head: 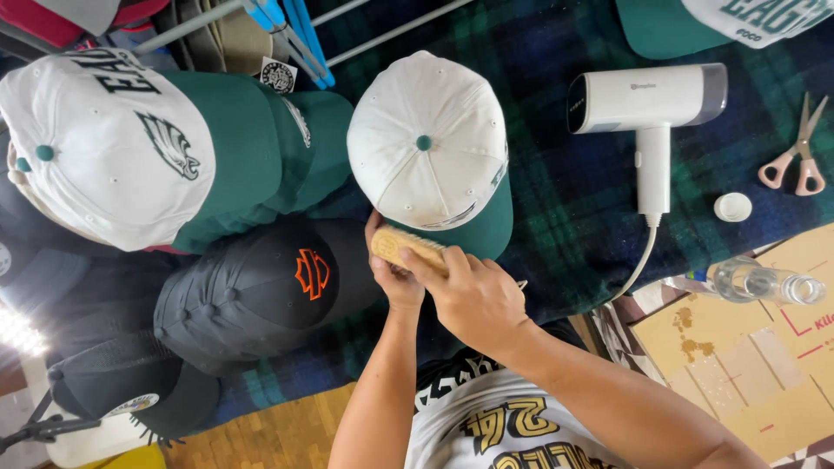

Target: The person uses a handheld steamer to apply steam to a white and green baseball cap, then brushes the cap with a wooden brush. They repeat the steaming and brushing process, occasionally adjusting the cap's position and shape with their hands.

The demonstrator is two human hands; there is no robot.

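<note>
Head view shows my right hand (473, 300) curled tight around a small wooden brush (408, 247), pressing it against the green brim of the white-crowned baseball cap (430, 143) just beyond my knuckles. My left hand (395, 278) sits beside it, fingers closed on the near edge of that brim to steady the cap. How much of the cap is already brushed I cannot tell; the crown looks clean, and the brush is at the brim only. To the left of my hands lie a black cap with an orange emblem (261, 295) and a white and green cap (130, 148). To the right rest a white handheld steamer (651, 108), pink-handled scissors (799, 152) and a clear bottle (756, 282). Everything lies on a dark green and blue tartan cloth (573, 226); wooden floor (278, 434) shows nearest me.
</note>
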